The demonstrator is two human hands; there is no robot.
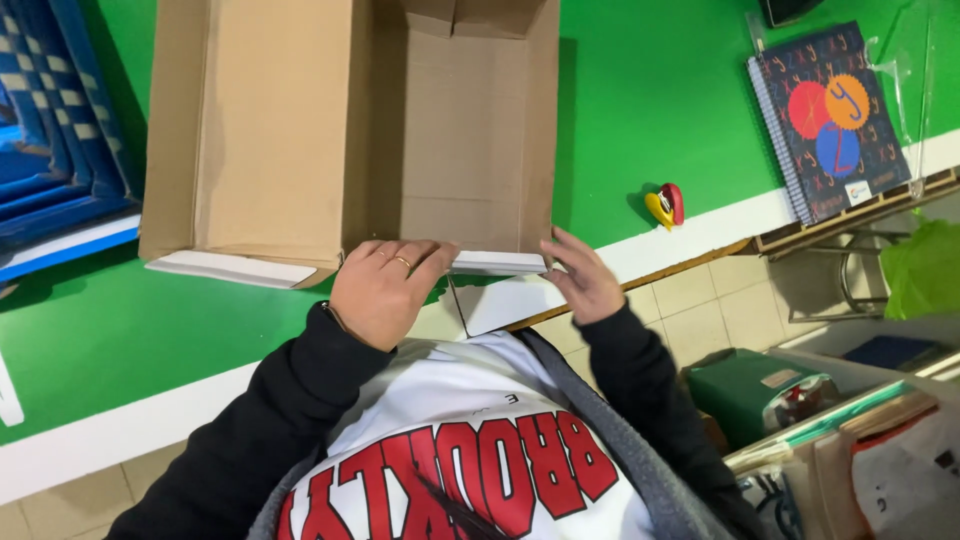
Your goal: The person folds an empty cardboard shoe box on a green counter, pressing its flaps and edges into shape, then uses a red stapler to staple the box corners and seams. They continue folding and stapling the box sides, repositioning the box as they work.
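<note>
An open brown cardboard box lies on a green table, its empty inside facing up. My left hand, with a ring on one finger, presses on the box's near flap, which is folded over and shows a white underside. My right hand grips the same flap at the box's near right corner. A wide side flap lies spread out to the left.
A red and yellow tape dispenser sits near the table's white edge. A dark spiral notebook in plastic wrap lies at the far right. Blue folded cloth is at the left. Bins and bags stand on the tiled floor at right.
</note>
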